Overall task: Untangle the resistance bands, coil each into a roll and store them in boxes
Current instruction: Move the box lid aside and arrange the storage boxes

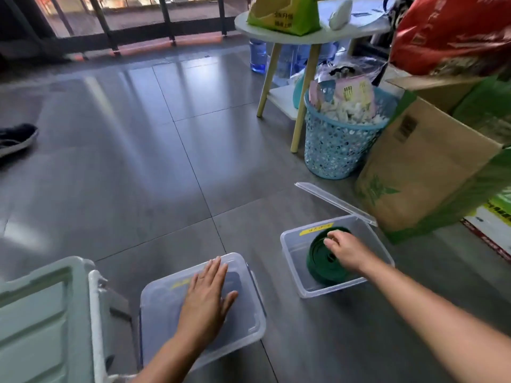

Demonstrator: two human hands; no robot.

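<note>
A grey tiled floor (138, 161) fills most of the view. At the right, a blue perforated basket (337, 150) full of paper scraps stands just beside a tilted cardboard box (420, 167) with green print. A red bag (448, 31) sits above the cardboard box. Behind the basket is a round white table (326, 34) carrying a green bag (284, 15), with a blue bottle (257, 55) on the floor beneath. A dark shoe (16, 138) lies at the left edge, and a pale plastic crate (36, 322) fills the lower left corner.

left hand (206, 295): flat, palm down, fingers straight | right hand (347, 251): fingers curled on green band (318, 261)
</note>
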